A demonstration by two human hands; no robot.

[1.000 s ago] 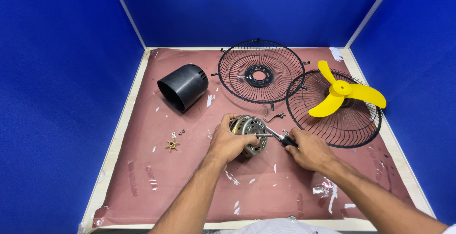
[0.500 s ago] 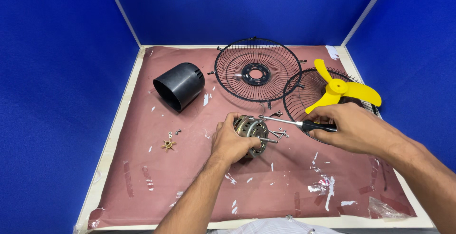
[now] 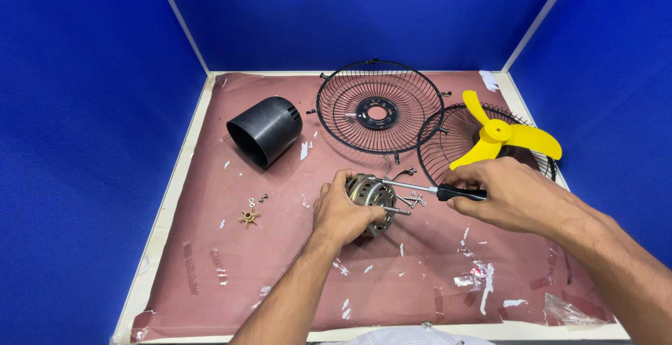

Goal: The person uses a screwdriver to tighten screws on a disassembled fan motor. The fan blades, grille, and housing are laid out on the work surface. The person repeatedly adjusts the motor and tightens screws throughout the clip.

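Observation:
My left hand [image 3: 341,213] grips a round metal fan motor [image 3: 371,194] lying on the brown mat, with its shaft pointing right. In my right hand [image 3: 509,192] I hold a screwdriver [image 3: 434,190] with a black handle, and its tip rests against the top of the motor. Small screws [image 3: 416,202] lie just right of the motor, under the screwdriver's shaft.
A black motor cover [image 3: 265,131] lies at the back left. One black wire guard [image 3: 379,114] lies at the back centre; a second guard [image 3: 456,135] at the right holds a yellow fan blade [image 3: 501,135]. A small brass star piece [image 3: 248,216] and nuts lie left.
My right hand drew back to the right along the screwdriver, away from the motor. The left hand kept its hold on the motor.

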